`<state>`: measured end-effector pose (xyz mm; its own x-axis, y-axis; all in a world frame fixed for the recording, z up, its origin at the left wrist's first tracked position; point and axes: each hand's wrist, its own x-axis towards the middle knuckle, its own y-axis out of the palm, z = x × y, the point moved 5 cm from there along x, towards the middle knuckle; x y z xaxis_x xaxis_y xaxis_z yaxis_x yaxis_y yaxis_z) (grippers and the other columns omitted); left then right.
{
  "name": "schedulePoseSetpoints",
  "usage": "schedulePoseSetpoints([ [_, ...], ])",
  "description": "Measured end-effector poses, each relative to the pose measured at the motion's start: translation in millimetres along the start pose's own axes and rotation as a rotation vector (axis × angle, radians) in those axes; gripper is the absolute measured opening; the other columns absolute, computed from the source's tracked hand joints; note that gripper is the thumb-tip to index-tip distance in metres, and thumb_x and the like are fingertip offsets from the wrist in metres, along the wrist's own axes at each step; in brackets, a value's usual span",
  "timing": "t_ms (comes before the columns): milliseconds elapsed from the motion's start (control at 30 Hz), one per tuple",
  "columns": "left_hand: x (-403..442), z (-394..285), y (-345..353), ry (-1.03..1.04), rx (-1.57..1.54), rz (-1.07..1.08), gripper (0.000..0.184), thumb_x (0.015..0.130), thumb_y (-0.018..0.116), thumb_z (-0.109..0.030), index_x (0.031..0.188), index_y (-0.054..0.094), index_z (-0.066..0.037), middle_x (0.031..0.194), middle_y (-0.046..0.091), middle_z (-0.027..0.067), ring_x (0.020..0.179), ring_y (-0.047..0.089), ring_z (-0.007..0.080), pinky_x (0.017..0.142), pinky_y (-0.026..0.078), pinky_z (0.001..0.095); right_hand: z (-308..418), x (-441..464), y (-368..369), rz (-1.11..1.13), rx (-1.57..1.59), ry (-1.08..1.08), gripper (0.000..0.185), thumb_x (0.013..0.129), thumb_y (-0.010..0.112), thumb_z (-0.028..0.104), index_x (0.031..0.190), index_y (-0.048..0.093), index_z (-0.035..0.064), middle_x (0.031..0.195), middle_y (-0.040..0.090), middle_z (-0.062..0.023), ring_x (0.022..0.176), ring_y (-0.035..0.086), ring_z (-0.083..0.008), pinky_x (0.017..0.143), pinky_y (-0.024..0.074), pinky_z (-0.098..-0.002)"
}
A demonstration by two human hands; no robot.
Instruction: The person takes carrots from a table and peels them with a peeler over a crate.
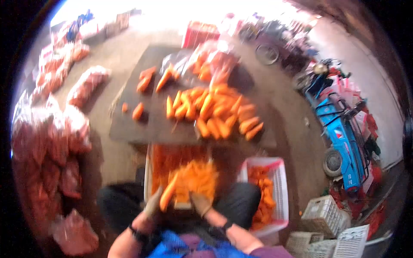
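A whole carrot (168, 192) points up and away from me in my gloved left hand (152, 203), whose fingers are closed around its lower end. My gloved right hand (201, 203) is at the near side of an open crate (147, 172) between my knees. Its fingers are smeared and partly lost against the orange heap (193, 177) in the crate, so I cannot make out whether they grip anything. Beyond the crate, a dark low table (129, 129) carries a pile of carrots (215, 107), with a few loose ones at its left.
A clear plastic bag of carrots (211, 62) lies at the table's back. On my right stands a white-and-pink crate (282, 189) holding orange pieces. Filled bags (47, 137) are stacked at left. White crates (322, 215) and a blue three-wheeled vehicle (340, 133) are farther right.
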<state>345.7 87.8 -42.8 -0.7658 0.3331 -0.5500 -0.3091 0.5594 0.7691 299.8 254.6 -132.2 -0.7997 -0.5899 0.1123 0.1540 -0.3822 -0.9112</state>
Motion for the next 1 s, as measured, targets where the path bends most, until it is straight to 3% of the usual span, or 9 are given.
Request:
schedulePoseSetpoints([
  [33,5,4,-3,0.01,-0.04,-0.047,0.044,0.089,0.047,-0.048,0.103,0.055,-0.007,0.072,0.055,0.0024,0.056,0.052,0.0135,0.048,0.043,0.0253,18,9,-29,0.187,-0.073,0.112,0.015,0.079,0.051,0.013,0.088,0.058,0.0026,0.069,0.061,-0.0164,0.063,0.061,-0.0306,0.052,0.0472,-0.0415],
  [67,11,7,-2,0.025,-0.077,-0.093,0.044,0.089,0.047,-0.048,0.103,0.055,-0.007,0.071,0.055,0.0018,0.054,0.052,0.0129,0.046,0.043,0.025,16,3,-22,0.064,-0.178,0.013,0.018,0.086,0.05,0.019,0.079,0.057,0.0037,0.061,0.058,-0.0126,0.056,0.059,-0.0255,0.048,0.0451,-0.0378],
  [167,14,3,-4,0.085,-0.09,-0.095,0.04,0.088,0.051,-0.046,0.101,0.054,-0.007,0.076,0.055,0.0028,0.063,0.055,0.013,0.053,0.046,0.0243,-9,-18,-1,0.027,0.84,0.689,0.037,0.09,0.05,0.036,0.07,0.055,0.0051,0.053,0.049,-0.0042,0.048,0.049,-0.0155,0.043,0.0385,-0.0302],
  [367,20,5,-30,0.09,-0.196,-0.214,0.044,0.086,0.054,-0.045,0.103,0.053,-0.005,0.08,0.058,0.0048,0.064,0.056,0.0135,0.056,0.05,0.0253,30,-15,-49,0.089,0.903,0.747,0.059,0.085,0.045,0.06,0.066,0.054,0.0054,0.05,0.044,0.0004,0.046,0.043,-0.0118,0.044,0.035,-0.0275],
  [567,39,16,-63,0.048,-0.172,-0.251,0.046,0.084,0.055,-0.049,0.1,0.056,-0.006,0.077,0.059,0.0041,0.062,0.057,0.0153,0.056,0.05,0.026,46,-3,-58,0.149,0.559,0.448,0.055,0.087,0.044,0.055,0.071,0.057,0.0038,0.053,0.048,-0.0152,0.05,0.05,-0.0301,0.05,0.0408,-0.038],
  [667,37,16,-63,0.042,-0.127,-0.383,0.041,0.085,0.054,-0.047,0.096,0.054,-0.008,0.079,0.056,0.0047,0.062,0.052,0.0149,0.052,0.044,0.0237,52,1,-55,0.107,0.39,0.272,0.044,0.09,0.048,0.043,0.071,0.058,0.0046,0.058,0.053,-0.0145,0.053,0.053,-0.0241,0.049,0.0409,-0.0341],
  [767,35,17,-57,0.031,-0.128,-0.365,0.043,0.085,0.056,-0.047,0.1,0.054,-0.006,0.084,0.057,0.0077,0.068,0.053,0.0183,0.058,0.046,0.0267,58,2,-46,0.168,0.291,0.15,0.042,0.09,0.046,0.042,0.073,0.059,0.005,0.065,0.056,-0.0176,0.061,0.055,-0.0327,0.053,0.0417,-0.0387],
  [867,23,7,-26,-0.007,-0.193,-0.258,0.047,0.084,0.057,-0.046,0.105,0.054,-0.005,0.087,0.058,0.0092,0.071,0.054,0.0205,0.062,0.047,0.0301,59,3,-43,0.195,0.311,0.141,0.05,0.09,0.039,0.049,0.079,0.062,0.0061,0.071,0.059,-0.0209,0.069,0.058,-0.04,0.059,0.0448,-0.0453],
  [1000,28,7,-31,0.065,-0.125,-0.341,0.045,0.087,0.053,-0.044,0.102,0.055,-0.001,0.081,0.06,0.0077,0.066,0.058,0.0183,0.059,0.05,0.0291,62,11,-55,0.311,0.32,0.27,0.043,0.09,0.04,0.043,0.083,0.062,0.0074,0.071,0.061,-0.0174,0.069,0.059,-0.037,0.059,0.0463,-0.0438],
])
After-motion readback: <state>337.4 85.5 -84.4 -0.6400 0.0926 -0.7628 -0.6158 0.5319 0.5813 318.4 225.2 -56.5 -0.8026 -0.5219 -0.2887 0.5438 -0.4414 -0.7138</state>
